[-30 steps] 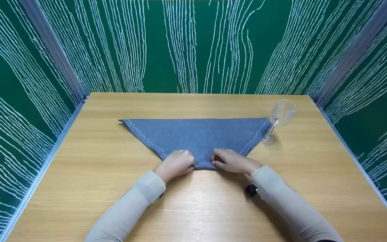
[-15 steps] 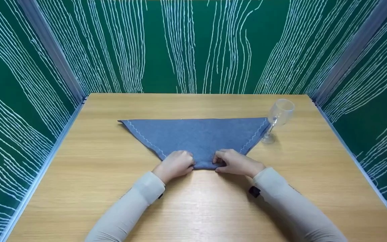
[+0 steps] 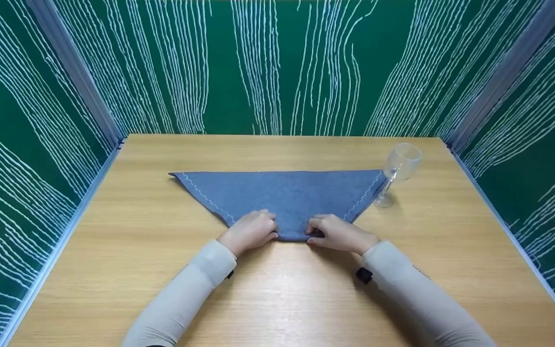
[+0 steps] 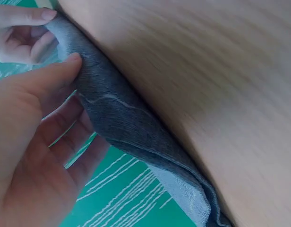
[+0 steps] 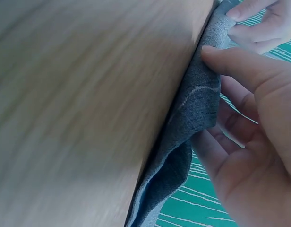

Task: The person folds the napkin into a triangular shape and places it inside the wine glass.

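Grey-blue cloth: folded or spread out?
Folded. The cloth is a trapezoid in the head view, and both wrist views show overlapping layers at its edge.

Blue-grey cloth [image 3: 284,197] bore pale, wavy lines.
Green walls [image 3: 289,67] carried white lines; the grained table [image 3: 287,299] was tan, sleeves [image 3: 186,289] beige.

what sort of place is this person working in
Probably a booth, perhaps set up for filming: white-streaked green panels enclose the wooden table on three sides, and greyish posts stand at its far corners.
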Action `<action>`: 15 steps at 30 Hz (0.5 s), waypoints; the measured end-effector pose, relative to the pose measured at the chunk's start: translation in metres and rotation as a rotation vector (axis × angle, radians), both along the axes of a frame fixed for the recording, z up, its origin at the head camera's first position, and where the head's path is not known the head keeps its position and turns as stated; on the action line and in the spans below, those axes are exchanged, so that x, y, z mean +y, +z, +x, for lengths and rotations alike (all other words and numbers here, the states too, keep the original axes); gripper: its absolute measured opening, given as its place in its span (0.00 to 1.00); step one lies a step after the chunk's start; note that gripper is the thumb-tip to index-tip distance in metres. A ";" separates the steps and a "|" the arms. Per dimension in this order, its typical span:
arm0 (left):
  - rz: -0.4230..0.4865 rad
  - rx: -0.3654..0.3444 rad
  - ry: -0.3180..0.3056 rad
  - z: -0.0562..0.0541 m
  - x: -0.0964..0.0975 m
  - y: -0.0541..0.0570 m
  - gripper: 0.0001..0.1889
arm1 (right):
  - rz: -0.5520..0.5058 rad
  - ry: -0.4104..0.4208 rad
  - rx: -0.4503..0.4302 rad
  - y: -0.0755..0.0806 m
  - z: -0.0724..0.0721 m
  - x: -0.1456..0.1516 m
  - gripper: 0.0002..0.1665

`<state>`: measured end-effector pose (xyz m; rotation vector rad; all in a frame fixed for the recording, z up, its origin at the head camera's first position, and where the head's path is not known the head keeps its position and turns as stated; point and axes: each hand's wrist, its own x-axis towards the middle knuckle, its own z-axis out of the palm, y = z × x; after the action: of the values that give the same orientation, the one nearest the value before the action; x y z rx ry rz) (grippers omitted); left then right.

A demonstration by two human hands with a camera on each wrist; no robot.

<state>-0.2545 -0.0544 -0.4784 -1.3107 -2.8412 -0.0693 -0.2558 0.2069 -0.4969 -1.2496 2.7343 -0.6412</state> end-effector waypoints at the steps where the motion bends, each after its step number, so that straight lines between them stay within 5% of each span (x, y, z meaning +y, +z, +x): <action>1: 0.001 -0.021 0.002 -0.002 0.000 0.000 0.10 | 0.001 -0.004 -0.001 0.000 0.000 0.000 0.08; 9: 0.085 -0.232 -0.082 -0.025 -0.006 0.001 0.10 | -0.004 -0.003 -0.006 0.001 0.001 0.000 0.04; 15: 0.193 -0.386 -0.032 -0.035 -0.011 -0.003 0.10 | -0.012 -0.005 -0.006 0.001 0.002 0.000 0.04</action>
<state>-0.2900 -0.0652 -0.4815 -1.4353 -3.0123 -0.6466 -0.2542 0.2072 -0.4963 -1.2414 2.7335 -0.6612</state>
